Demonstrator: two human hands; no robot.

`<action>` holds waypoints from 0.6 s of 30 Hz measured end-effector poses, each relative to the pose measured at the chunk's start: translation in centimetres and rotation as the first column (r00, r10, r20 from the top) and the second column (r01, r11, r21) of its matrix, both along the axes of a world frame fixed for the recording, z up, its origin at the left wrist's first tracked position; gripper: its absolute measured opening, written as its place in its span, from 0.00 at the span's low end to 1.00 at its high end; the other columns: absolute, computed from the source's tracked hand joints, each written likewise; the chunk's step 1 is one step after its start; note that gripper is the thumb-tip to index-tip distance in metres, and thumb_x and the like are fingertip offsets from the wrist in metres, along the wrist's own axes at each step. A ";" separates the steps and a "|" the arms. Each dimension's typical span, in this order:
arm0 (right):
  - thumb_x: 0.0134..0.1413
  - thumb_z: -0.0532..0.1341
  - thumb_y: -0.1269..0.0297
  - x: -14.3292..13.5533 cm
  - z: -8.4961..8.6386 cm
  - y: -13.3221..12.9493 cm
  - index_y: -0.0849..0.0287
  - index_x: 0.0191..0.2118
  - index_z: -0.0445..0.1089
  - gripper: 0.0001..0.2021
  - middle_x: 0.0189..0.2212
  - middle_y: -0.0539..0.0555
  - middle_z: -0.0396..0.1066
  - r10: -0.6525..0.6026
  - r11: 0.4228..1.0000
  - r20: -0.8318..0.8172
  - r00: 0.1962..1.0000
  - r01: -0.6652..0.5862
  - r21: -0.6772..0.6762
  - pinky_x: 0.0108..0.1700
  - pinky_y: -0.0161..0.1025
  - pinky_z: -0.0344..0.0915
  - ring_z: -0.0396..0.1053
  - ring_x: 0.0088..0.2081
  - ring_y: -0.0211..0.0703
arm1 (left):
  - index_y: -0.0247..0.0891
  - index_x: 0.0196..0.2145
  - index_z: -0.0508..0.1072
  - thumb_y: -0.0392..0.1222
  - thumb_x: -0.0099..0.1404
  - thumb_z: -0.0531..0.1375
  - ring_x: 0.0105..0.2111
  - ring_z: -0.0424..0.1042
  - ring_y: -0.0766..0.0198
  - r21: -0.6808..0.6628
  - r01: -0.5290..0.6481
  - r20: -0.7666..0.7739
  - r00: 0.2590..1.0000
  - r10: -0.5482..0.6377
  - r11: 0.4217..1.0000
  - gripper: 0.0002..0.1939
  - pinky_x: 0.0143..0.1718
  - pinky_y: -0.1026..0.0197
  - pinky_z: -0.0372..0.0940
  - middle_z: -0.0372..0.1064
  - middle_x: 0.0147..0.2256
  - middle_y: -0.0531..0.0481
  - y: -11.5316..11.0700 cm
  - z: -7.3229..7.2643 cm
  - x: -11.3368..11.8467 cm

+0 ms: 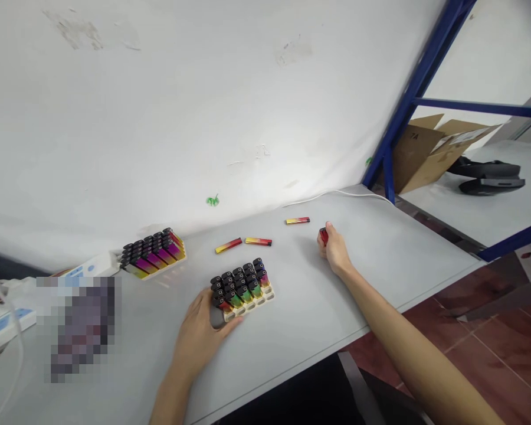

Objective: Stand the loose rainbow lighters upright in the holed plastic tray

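Observation:
My left hand (200,330) grips the left end of a white slotted tray (251,308) on the table, its thumb along the front edge. Several upright black-topped lighters (243,289) fill the tray's back and middle rows; slots at the front and right show bare. My right hand (334,248), away to the right, is closed around a red lighter (323,235) just above the table. Behind the tray lie two yellow-and-red lighters (229,245) (258,241), with another like them (298,221) further right.
A full block of purple-and-yellow lighters (153,254) stands at the back left, beside white power strips (92,265). A white cable (331,192) runs along the wall. Blue shelf posts (398,124) rise at the right, with a cardboard box (425,153) beyond.

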State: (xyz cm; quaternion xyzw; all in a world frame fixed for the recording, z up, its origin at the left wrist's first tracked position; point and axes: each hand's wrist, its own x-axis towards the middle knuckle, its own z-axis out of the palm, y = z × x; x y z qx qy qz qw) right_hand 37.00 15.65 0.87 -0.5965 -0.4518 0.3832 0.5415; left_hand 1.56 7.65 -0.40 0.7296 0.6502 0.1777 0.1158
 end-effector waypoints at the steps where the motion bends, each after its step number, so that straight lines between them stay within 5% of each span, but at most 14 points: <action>1: 0.60 0.42 0.37 -0.1 0.0 0.0 0.53 0.19 0.47 0.28 0.14 0.45 0.43 -0.006 1.000 0.012 1.000 0.006 -0.006 0.18 0.37 0.42 0.40 0.16 0.35 | 0.38 0.61 0.58 0.66 0.57 0.60 0.60 0.63 0.43 0.002 -0.002 -0.009 1.000 0.002 1.000 0.42 0.59 0.45 0.62 0.65 0.58 0.38 0.0 0.0 0.0; 12: 0.64 0.43 0.46 -0.2 0.1 -0.3 0.54 0.17 0.47 0.26 0.15 0.47 0.44 -0.045 0.997 0.070 0.997 0.049 -0.060 0.21 0.38 0.41 0.41 0.18 0.37 | 0.39 0.60 0.59 0.63 0.58 0.61 0.60 0.63 0.43 0.011 0.010 0.013 1.000 -0.010 1.000 0.40 0.58 0.43 0.62 0.66 0.57 0.39 -0.1 0.1 0.1; 18: 0.65 0.40 0.40 -1.0 0.4 -1.1 0.56 0.27 0.65 0.30 0.18 0.46 0.49 -0.016 1.000 0.153 0.988 0.014 0.014 0.25 0.37 0.47 0.48 0.21 0.38 | 0.36 0.59 0.60 0.65 0.57 0.60 0.58 0.64 0.43 -0.030 -0.001 0.021 1.000 0.002 1.000 0.41 0.57 0.43 0.63 0.67 0.55 0.38 -0.1 0.4 0.1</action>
